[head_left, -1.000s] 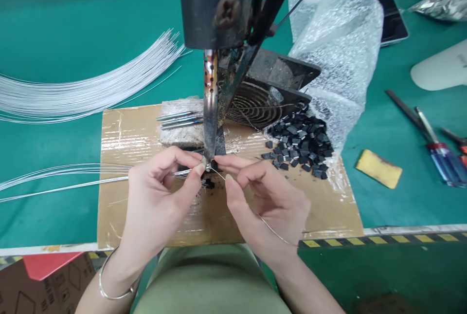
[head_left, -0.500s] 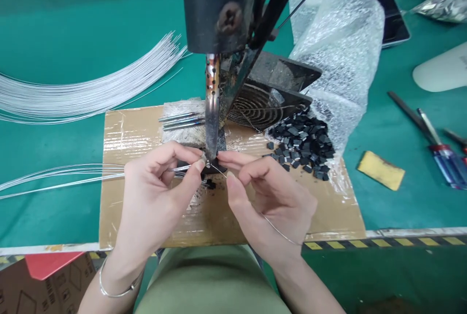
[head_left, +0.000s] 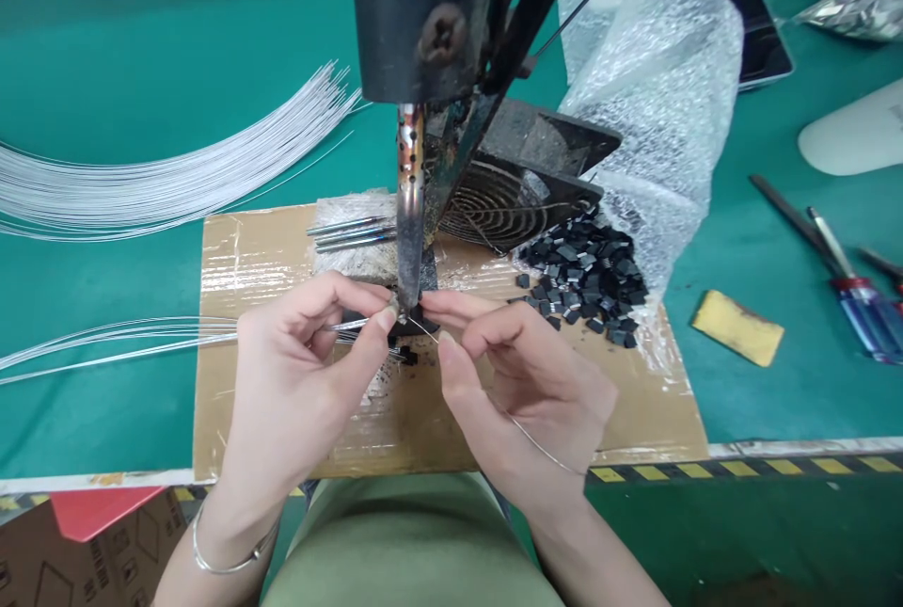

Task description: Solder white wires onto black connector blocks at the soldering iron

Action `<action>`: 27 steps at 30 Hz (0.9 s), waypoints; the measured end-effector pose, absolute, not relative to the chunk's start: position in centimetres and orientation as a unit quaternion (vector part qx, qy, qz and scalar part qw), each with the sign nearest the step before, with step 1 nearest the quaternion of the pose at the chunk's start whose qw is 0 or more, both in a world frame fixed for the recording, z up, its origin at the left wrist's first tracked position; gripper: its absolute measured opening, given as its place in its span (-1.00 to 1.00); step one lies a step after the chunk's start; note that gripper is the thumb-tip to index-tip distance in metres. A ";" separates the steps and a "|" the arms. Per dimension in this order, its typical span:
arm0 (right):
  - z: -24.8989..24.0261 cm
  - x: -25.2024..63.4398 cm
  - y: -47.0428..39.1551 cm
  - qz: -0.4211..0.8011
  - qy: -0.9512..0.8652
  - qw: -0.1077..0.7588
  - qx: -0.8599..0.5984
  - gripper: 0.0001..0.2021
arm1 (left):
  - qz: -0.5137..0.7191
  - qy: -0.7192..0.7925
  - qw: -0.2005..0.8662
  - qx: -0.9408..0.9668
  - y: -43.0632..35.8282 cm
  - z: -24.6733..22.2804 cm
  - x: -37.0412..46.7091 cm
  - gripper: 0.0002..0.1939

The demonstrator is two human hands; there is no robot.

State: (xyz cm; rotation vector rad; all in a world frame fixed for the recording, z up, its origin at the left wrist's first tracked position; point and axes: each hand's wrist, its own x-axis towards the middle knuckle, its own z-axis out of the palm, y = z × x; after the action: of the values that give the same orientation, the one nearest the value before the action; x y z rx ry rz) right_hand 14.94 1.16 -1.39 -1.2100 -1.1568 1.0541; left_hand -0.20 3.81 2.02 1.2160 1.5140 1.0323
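Observation:
A soldering iron [head_left: 409,240] with a blue and black handle points straight down, its tip between my two hands. My left hand [head_left: 296,391] pinches a thin white cable near its end, just left of the tip; the piece at the fingertips is too small to make out. Between thumb and fingers, my right hand [head_left: 526,391] holds a thin solder wire [head_left: 424,329]. That wire reaches the iron's tip and trails back over the palm. More white cables [head_left: 201,334] run out to the left. Below the tip lie small black connectors [head_left: 405,356].
Cardboard [head_left: 232,268] covers the green bench. A pile of black connectors [head_left: 585,273] lies right, beside a fan [head_left: 508,198] and bubble wrap [head_left: 663,99]. A white cable bundle [head_left: 232,165] curves at the left. A yellow sponge [head_left: 737,327] and a screwdriver [head_left: 864,306] lie right.
Almost nothing differs. My right hand has shifted very slightly to the right at the palm; both pinches stay at the iron's tip.

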 end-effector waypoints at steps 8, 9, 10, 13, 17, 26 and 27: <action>-1.4 15.0 1.2 0.450 -0.492 0.547 -0.506 -0.81 | 0.421 0.615 0.455 0.487 3.8 2.0 -0.2 -0.88; -1.4 15.0 1.2 0.451 -0.492 0.547 -0.506 -0.81 | 0.422 0.615 0.454 0.487 3.8 2.0 -0.1 -0.87; -1.4 15.0 1.2 0.450 -0.492 0.547 -0.506 -0.81 | 0.422 0.617 0.452 0.487 3.8 2.0 -0.1 -0.87; -1.4 14.9 1.2 0.445 -0.493 0.547 -0.509 -0.82 | 0.424 0.616 0.450 0.488 3.8 2.0 -0.1 -0.86; -1.4 14.9 1.1 0.448 -0.489 0.546 -0.512 -0.83 | 0.422 0.623 0.448 0.483 3.7 2.0 -0.1 -0.88; -1.4 14.9 1.1 0.446 -0.489 0.552 -0.507 -0.83 | 0.429 0.617 0.443 0.489 3.8 1.9 -0.1 -0.89; -1.4 14.9 1.1 0.445 -0.490 0.552 -0.507 -0.83 | 0.428 0.617 0.444 0.489 3.8 1.9 -0.1 -0.89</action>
State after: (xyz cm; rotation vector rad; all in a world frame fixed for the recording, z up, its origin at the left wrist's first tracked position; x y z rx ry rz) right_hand 14.91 1.11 -1.40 -1.1985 -1.1593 1.0524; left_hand -0.07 3.79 1.89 1.2123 1.5307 1.0616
